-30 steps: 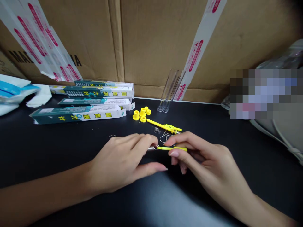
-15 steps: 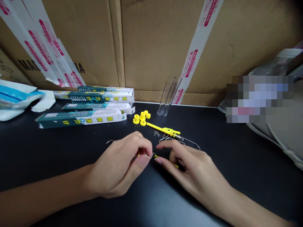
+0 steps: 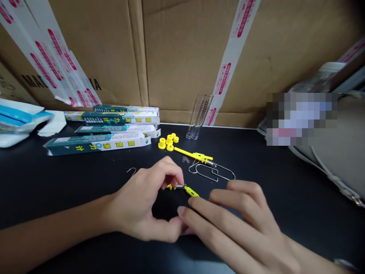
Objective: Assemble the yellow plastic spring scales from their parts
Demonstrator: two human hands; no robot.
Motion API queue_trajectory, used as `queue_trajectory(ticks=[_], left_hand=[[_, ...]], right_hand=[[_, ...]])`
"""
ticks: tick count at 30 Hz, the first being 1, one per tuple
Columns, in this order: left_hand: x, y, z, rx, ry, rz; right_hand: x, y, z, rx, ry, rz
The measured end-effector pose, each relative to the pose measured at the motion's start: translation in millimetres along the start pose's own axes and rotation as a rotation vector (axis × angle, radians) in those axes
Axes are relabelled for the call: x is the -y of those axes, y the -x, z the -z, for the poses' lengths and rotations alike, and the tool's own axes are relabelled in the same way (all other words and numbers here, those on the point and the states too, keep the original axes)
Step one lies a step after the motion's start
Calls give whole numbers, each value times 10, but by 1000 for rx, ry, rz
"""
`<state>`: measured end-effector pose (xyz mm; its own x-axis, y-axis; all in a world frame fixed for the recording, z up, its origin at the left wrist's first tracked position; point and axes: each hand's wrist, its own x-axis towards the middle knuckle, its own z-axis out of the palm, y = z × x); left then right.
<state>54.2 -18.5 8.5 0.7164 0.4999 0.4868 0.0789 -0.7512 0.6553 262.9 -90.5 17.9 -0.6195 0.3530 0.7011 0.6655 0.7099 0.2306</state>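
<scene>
My left hand [image 3: 148,203] arches over a yellow part with a small metal spring [image 3: 179,187]. Its index fingertip is at the spring, while the thumb stands apart lower down; its other fingers are mostly hidden. From the spring's ring, a slotted yellow strip [image 3: 191,191] runs right and disappears behind the fingers of my right hand [image 3: 228,224]. These fingers are stretched out, with their tips close to my left thumb; whether they touch it is unclear. The right thumb is largely hidden. A thin metal hook [image 3: 131,170] lies left of my left hand.
Yellow caps [image 3: 162,143], a yellow rod assembly [image 3: 191,153], tiny metal pieces [image 3: 185,159] and bent wire hooks [image 3: 216,171] lie beyond my hands. Clear tubes [image 3: 199,118] stand before a large cardboard box [image 3: 182,57]. Printed boxes [image 3: 99,144] lie left, a grey bag [image 3: 336,148] right.
My left thumb has parted from the index finger and moved down. My right hand has shifted downward, its fingers now straighter and near the left thumb. More of the spring and strip shows.
</scene>
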Motion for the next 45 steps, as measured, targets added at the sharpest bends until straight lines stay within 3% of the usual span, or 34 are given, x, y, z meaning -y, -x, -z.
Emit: queue_trajectory(ticks=[7, 13, 18, 23, 28, 33, 39, 41, 45], left_hand=[[-69, -23, 38, 70, -102, -26], [-75, -28, 32, 33, -163, -79], [-83, -39, 11, -65, -163, -161], [-68, -17, -24, -76, -212, -129], [-34, 13, -23, -91, -156, -81], [-46, 29, 79, -64, -29, -87], [-12, 55, 76, -333, -75, 149], [25, 54, 57, -414, -133, 156], [77, 35, 78, -500, -268, 86]], right_hand=[[-20, -38, -58, 48, -30, 170], [34, -50, -20, 71, -59, 123], [10, -34, -39, 49, -127, 133], [-19, -19, -24, 81, -70, 99], [31, -23, -80, 23, -145, 29], [-11, 17, -66, -116, -246, -90], [-283, 54, 1, 4, -285, -429], [-318, 66, -42, 82, -300, -449], [-283, 56, -116, 248, -239, -322]])
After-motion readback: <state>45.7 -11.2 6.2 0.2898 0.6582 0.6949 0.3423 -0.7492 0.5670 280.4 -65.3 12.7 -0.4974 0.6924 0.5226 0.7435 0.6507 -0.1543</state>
